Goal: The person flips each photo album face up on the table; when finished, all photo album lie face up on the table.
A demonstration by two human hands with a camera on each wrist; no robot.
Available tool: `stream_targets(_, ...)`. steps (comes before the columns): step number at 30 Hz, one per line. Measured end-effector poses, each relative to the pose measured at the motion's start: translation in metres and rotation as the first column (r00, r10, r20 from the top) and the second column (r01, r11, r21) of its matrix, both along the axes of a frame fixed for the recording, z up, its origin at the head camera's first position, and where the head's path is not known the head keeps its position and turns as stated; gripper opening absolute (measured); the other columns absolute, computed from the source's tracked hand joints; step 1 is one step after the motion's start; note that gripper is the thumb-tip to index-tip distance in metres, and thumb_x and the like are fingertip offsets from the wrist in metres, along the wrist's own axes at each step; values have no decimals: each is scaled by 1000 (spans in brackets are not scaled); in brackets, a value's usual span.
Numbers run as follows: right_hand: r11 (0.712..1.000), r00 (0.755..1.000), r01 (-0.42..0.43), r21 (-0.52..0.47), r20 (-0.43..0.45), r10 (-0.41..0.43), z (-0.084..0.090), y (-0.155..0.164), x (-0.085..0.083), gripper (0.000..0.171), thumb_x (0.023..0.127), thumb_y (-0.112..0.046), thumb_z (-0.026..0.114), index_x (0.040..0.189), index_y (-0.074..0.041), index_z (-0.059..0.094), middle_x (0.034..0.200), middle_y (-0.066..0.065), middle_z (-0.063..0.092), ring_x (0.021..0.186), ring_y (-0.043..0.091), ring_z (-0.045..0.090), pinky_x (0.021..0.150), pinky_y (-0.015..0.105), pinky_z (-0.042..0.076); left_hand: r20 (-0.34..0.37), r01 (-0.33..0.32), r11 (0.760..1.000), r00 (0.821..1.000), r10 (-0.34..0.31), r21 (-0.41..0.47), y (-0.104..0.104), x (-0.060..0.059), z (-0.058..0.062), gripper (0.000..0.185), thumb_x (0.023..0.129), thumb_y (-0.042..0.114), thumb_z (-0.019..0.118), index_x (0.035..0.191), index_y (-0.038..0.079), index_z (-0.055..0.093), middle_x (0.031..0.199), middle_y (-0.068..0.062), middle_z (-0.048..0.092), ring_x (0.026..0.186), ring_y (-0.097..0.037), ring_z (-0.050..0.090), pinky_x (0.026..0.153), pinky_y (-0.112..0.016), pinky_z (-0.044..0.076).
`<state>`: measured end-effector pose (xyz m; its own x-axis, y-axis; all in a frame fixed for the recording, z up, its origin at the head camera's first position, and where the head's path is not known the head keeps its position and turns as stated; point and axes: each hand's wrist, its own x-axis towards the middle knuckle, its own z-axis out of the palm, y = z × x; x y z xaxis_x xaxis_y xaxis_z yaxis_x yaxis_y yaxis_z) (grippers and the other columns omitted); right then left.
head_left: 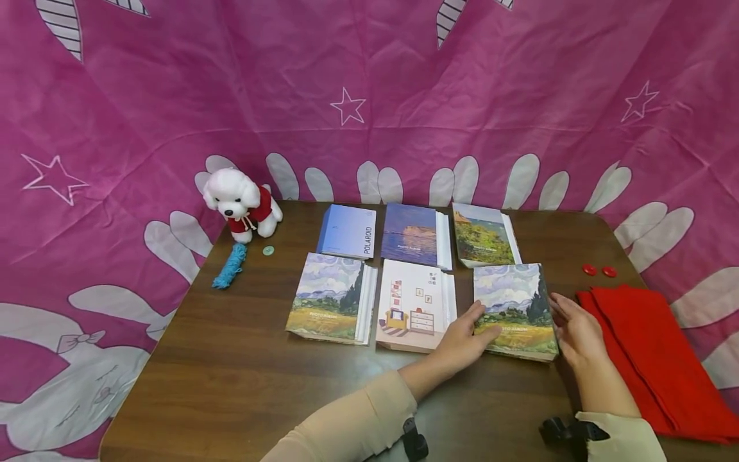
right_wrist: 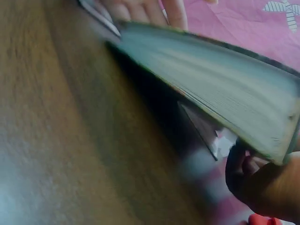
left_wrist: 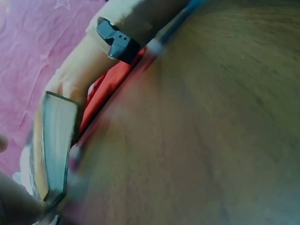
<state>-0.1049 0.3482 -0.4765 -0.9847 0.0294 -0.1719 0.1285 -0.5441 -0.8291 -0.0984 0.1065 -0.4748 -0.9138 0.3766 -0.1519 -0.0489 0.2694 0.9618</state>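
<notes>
A photo album (head_left: 514, 308) with a painted landscape cover is held between both hands at the right end of the front row. My left hand (head_left: 462, 340) grips its left edge, with the thumb by the cover. At the opposite edge my right hand (head_left: 580, 333) holds it, its fingers partly hidden behind the album. In the right wrist view the album's page block (right_wrist: 220, 79) is tilted, with a dark gap between it and the table. The left wrist view shows the album's end (left_wrist: 58, 140) between the hands.
Several other albums stand close by, including a white one (head_left: 410, 308) and a matching landscape one (head_left: 326, 298). A red cloth (head_left: 658, 359) and red buttons (head_left: 609, 272) lie right. A plush dog (head_left: 239, 202), blue yarn (head_left: 231, 265) and a green button (head_left: 268, 251) are left.
</notes>
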Motion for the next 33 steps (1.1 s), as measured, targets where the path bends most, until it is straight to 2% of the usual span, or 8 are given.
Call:
stream_targets(6,966,988,-133,-221,-105,112,4,-5,-4,46,110,-4,30,116,-6,75,108,7,74,94,16,71,79,27,59,26,-24,999,999,23,27,7,-1,-4,57,99,38,64,150,17,51,161,7,36,147,-17,34,118,-36,32)
stream_targets(12,966,985,-153,-209,-115,131,21,-17,-6,41,111,-9,33,120,-9,73,101,7,74,84,16,71,70,28,60,11,-10,999,1000,10,31,9,-4,-6,57,100,44,60,152,24,48,160,8,37,147,-14,33,119,-35,30)
stream_targets(18,1000,995,-11,-24,-95,9,31,-44,-10,26,106,-12,50,112,-14,76,93,1,74,79,10,68,66,24,59,-40,58,995,998,-55,77,5,-10,3,54,106,50,43,157,34,37,160,12,36,144,-13,38,116,-35,35)
stream_targets(22,994,996,26,105,-85,-17,29,-56,-10,23,105,-13,54,109,-19,75,90,-3,72,76,6,66,63,20,57,-125,55,980,992,-31,192,-1,-16,12,56,108,42,42,160,25,32,161,7,35,142,-14,41,114,-29,37)
stream_targets(24,984,998,30,175,-65,-19,26,-60,-11,20,105,-15,56,108,-23,75,90,-6,71,76,5,65,62,20,56,-201,75,969,979,-27,236,-5,-17,17,59,109,37,44,162,19,27,164,5,28,143,-15,40,113,-28,39)
stream_targets(29,909,1000,-1,417,-23,12,18,-66,-14,16,102,-24,63,117,-22,68,107,-11,64,94,3,61,75,18,54,-401,72,985,916,-2,159,-15,-17,26,61,107,33,49,160,11,29,169,3,18,149,-16,29,115,-34,38)
stream_targets(31,863,999,-33,505,-1,39,15,-66,-15,31,102,-28,63,130,-13,61,113,-12,60,101,1,59,82,17,53,-425,51,993,905,-2,105,-17,-17,27,61,106,34,50,158,10,33,168,2,19,151,-16,24,117,-36,34)
stream_targets(33,819,997,-77,568,45,63,13,-65,-16,50,103,-32,61,142,-4,50,118,-11,56,105,-1,57,86,16,52,-421,35,997,907,-3,69,-19,-16,26,61,105,35,51,157,8,35,168,2,19,152,-17,22,120,-37,30)
